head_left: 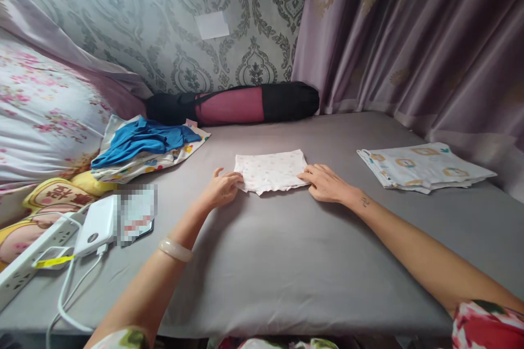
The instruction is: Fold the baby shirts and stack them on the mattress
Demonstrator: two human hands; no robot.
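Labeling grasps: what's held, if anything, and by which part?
White patterned cloth, apparently pinched: left edge by the left hand, right edge by the right hand.

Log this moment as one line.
left hand: touching left end of white cloth | right hand: touching its right end | white cloth: on grey sheet | rightward: folded printed fabric | leftward: blue garment

My left hand (223, 188) could pass at lower centre; at lower left, the power strip (25, 272) and white cable (61, 301) obstruct.
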